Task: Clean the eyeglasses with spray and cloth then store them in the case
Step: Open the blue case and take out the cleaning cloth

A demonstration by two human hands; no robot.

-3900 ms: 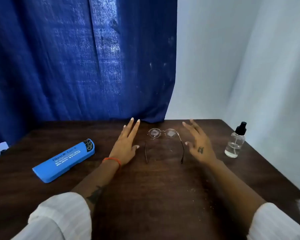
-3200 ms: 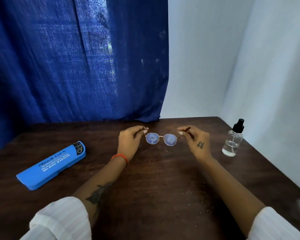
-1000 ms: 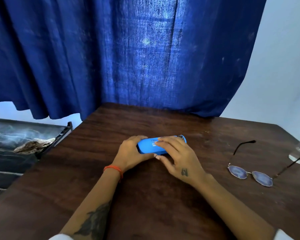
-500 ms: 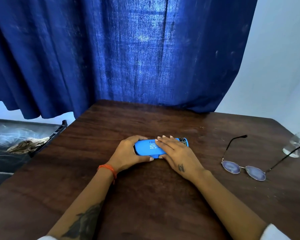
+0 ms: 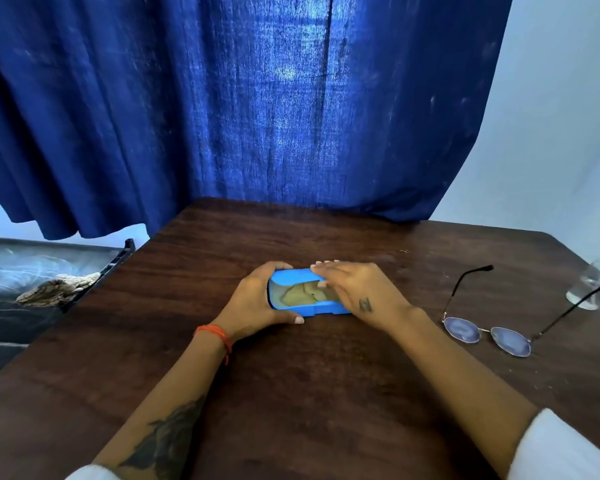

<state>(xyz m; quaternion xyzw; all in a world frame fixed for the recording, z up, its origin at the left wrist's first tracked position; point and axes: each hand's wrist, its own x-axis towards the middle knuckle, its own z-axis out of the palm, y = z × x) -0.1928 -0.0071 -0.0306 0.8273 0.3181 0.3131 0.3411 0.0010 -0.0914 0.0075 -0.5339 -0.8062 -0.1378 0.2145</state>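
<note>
case [image 5: 305,276]: bright blue outside, pale white inside
cloth [image 5: 302,293]: dull yellow-green, tucked in the case
desk [image 5: 326,393]: dark brown with wood grain lines
curtain [image 5: 222,109]: deep blue, with lighter blue patches
wall [image 5: 551,116]: pale bluish white
eyeglasses [image 5: 487,336]: thin dark arms, lenses that shine blue
spray bottle [image 5: 594,284]: clear, with a black top
wrist band [image 5: 215,336]: orange, on the left wrist
right hand [image 5: 357,289]: small dark tattoo on the back
left forearm [image 5: 167,441]: big dark tattoo
sleeves [image 5: 565,452]: white
</note>
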